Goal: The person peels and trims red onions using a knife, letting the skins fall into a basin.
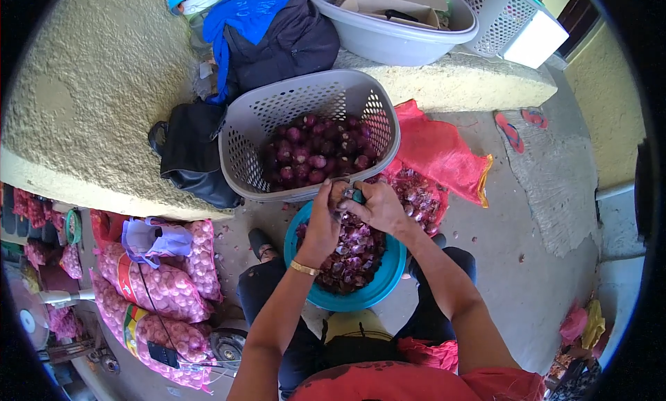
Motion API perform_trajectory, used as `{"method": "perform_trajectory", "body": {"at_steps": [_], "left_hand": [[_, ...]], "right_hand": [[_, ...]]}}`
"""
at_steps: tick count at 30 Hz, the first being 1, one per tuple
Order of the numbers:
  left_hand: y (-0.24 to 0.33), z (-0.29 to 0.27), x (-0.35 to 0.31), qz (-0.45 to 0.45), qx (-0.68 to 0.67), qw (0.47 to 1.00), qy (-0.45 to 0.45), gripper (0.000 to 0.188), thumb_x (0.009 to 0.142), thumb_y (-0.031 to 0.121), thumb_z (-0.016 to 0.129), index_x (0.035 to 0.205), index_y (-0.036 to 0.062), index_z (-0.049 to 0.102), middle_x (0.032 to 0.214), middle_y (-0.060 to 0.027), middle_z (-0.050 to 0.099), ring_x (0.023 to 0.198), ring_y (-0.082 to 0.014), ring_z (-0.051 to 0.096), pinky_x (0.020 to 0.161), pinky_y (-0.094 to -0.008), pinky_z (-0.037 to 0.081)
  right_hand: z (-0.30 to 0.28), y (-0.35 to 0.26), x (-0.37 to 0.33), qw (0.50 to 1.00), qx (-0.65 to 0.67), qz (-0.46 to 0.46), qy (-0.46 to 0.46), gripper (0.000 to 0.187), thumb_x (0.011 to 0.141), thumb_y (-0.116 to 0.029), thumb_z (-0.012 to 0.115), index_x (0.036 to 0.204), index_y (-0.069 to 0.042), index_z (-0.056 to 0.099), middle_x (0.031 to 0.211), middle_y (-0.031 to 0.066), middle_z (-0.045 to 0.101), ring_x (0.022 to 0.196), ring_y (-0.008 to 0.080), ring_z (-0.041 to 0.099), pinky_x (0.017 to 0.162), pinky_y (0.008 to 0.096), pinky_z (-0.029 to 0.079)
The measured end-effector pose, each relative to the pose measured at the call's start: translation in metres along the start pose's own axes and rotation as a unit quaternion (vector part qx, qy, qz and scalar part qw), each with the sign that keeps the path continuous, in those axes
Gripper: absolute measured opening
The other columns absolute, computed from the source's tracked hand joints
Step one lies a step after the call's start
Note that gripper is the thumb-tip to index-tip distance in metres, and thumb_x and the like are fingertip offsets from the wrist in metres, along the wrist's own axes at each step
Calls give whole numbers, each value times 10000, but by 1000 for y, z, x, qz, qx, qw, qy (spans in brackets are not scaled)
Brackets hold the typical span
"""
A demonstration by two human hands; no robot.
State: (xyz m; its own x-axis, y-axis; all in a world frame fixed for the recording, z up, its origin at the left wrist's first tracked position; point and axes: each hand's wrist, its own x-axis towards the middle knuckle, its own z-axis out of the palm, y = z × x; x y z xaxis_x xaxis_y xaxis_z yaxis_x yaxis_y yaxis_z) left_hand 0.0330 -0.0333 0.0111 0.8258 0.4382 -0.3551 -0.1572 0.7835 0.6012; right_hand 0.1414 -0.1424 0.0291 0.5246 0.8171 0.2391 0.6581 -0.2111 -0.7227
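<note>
Both hands are right up at the near rim of the grey perforated basket (239, 148), fingertips close together above the teal basin (396, 268). The left hand (323, 226) comes in with fingers curled, a gold-coloured band (304, 268) at its wrist; whether it grips something, I can't tell, because the fingers hide the spot. The right hand (380, 208) is closed on a small teal item (357, 194), mostly covered, its kind unclear.

And the onions (316, 151)! Purple, shiny, a good heap of them in the basket, just beyond the fingers. Below the hands, papery purple skins (354, 262) fill the middle of the basin, which sits between the person's knees. More skins lie to the right on a red mesh sack (437, 151) spread over the floor (503, 262).

Around the action: a black bag (196, 155) sits against the basket's left side, a dark backpack (288, 50) behind it, and a pale grey tub (399, 44) on the ledge (479, 78). Over on the left, stuffed mesh sacks (159, 283) of pinkish bulbs, a lilac container (156, 240) on top. Far right, a pair of red flip-flops (510, 132) on a grey mat (555, 182).
</note>
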Motion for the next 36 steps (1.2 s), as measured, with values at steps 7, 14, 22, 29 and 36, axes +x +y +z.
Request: {"method": "perform_trajectory", "body": {"at_steps": [7,14,22,29,36], "left_hand": [[4,-4,13,-68,-78,995,2,266,982,309,518,948,60,604,811,-26,632,690,-99,593,536,-202,459],[-19,-21,21,-6,-127,990,65,250,988,292,495,878,78,561,728,-3,571,645,-92,561,541,-195,468],[-11,-14,20,22,-96,994,56,230,994,258,476,932,60,576,800,-30,610,668,-101,577,580,-219,502],[-10,-12,19,69,-67,993,70,198,979,248,487,955,76,583,815,-32,623,700,-113,591,580,-221,490],[-3,1,18,68,-61,989,116,253,984,296,493,937,65,585,801,-21,604,722,-92,574,570,-190,439]], "right_hand": [[-7,-12,2,994,-95,-44,-24,542,741,-570,693,772,-41,578,615,173,586,629,399,617,528,451,489],[24,-3,-3,994,-87,3,65,598,757,-601,668,840,-14,593,612,194,598,604,390,626,513,442,497],[23,5,-2,997,-59,-12,53,595,787,-586,646,899,-2,627,610,207,593,581,387,620,512,443,496],[43,1,-8,997,-6,33,74,530,833,-526,630,881,1,648,650,219,607,610,398,620,527,441,495],[25,6,1,998,31,3,49,498,846,-496,630,903,-1,637,668,221,609,646,394,628,539,440,491]]}}
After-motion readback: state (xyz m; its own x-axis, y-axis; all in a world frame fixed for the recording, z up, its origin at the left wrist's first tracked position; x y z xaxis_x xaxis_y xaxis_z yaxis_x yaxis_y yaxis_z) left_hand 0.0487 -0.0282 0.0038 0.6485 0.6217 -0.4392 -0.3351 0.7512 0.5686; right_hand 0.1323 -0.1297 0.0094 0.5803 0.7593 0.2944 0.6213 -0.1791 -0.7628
